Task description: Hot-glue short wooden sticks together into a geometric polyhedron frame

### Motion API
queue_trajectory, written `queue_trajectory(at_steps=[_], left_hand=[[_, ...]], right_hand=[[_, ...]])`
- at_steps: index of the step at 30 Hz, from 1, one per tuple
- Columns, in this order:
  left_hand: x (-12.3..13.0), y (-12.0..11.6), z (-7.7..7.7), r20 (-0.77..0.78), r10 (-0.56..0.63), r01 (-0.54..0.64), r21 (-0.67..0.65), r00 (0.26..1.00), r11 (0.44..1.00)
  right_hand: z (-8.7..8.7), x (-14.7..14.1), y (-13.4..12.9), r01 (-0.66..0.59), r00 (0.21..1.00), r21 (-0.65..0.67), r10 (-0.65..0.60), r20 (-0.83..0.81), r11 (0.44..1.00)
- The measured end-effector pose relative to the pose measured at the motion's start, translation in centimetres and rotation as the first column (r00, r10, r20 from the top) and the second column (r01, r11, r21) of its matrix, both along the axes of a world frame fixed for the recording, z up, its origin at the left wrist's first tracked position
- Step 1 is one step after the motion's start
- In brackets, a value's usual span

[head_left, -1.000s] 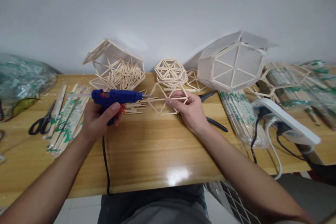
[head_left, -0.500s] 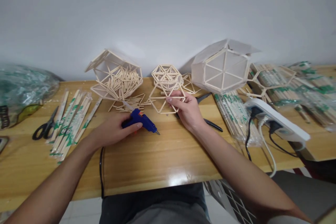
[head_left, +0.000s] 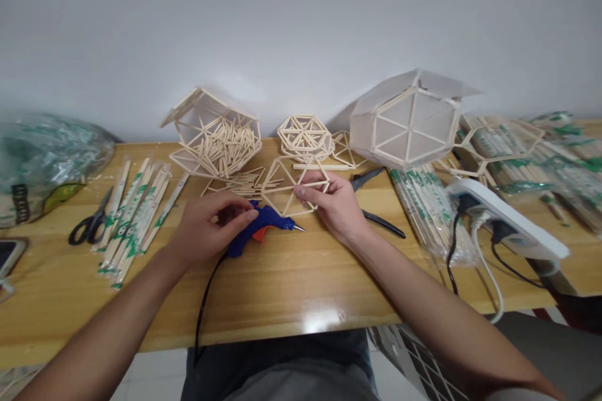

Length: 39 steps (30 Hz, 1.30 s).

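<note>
The blue glue gun [head_left: 261, 225] lies on its side on the table, its orange trigger showing and its metal tip pointing right. Curled over its rear end is my left hand [head_left: 209, 225], with a gap between thumb and fingers; the thumb tip overlaps the gun. My right hand [head_left: 336, 203] pinches the right side of a flat hexagonal frame of wooden sticks [head_left: 277, 188], tilted just behind the gun. Short loose sticks [head_left: 244, 183] lie behind my left hand, near a larger stick structure [head_left: 214, 138] filled with short sticks.
Scissors [head_left: 89, 223] and wrapped chopsticks [head_left: 136, 219] lie left. A smaller stick structure [head_left: 305, 138] stands at the back. Pliers [head_left: 383, 223], a covered structure [head_left: 409, 125], more wrapped chopsticks [head_left: 427, 213] and a power strip [head_left: 510, 216] are on the right.
My left hand has loosened from the glue gun, which now lies turned with its trigger visible. The stick frame in my right hand has tilted and sits slightly lower. The view has shifted a little.
</note>
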State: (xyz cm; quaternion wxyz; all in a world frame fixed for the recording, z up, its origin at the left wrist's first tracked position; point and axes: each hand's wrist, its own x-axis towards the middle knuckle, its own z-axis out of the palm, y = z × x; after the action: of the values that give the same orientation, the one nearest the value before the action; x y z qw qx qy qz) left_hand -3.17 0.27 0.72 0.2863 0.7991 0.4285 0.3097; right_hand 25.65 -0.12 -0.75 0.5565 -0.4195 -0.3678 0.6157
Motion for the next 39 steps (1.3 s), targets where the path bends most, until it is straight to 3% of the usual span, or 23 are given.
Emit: queue_trajectory(at_steps=[5, 12, 15, 19, 25, 32, 39], left_hand=[[0.8, -0.5, 0.0, 0.052, -0.129, 0.130, -0.020, 0.990, 0.991], [1.4, -0.8, -0.3, 0.109, -0.165, 0.165, 0.014, 0.980, 0.986], [1.6, -1.2, -0.1, 0.137, -0.107, 0.108, 0.003, 0.985, 0.994], [1.2, -1.1, 0.3, 0.160, 0.064, -0.065, -0.001, 0.985, 0.998], [-0.6, 0.2, 0.2, 0.116, 0.264, -0.272, 0.065, 0.958, 0.960], [0.5, -0.3, 0.3, 0.153, 0.320, -0.336, 0.094, 0.935, 0.937], [0.6, -0.6, 0.5, 0.040, 0.259, -0.262, 0.131, 0.965, 0.956]], right_hand=[[0.0, -0.8, -0.8, -0.071, 0.997, 0.028, 0.071, 0.013, 0.997], [0.5, -1.3, -1.2, -0.108, 0.993, 0.044, 0.105, 0.055, 0.993], [0.5, -1.2, -1.1, -0.090, 0.995, 0.047, 0.088, 0.049, 0.995], [0.2, -0.8, -0.9, -0.047, 0.997, 0.029, 0.045, 0.062, 0.998], [-0.1, -0.6, -0.7, -0.021, 0.998, -0.008, 0.021, 0.051, 1.000], [-0.3, -0.4, -0.6, -0.055, 0.997, 0.005, 0.054, 0.057, 0.998], [-0.4, -0.5, -0.7, -0.094, 0.992, -0.011, 0.094, 0.081, 0.996]])
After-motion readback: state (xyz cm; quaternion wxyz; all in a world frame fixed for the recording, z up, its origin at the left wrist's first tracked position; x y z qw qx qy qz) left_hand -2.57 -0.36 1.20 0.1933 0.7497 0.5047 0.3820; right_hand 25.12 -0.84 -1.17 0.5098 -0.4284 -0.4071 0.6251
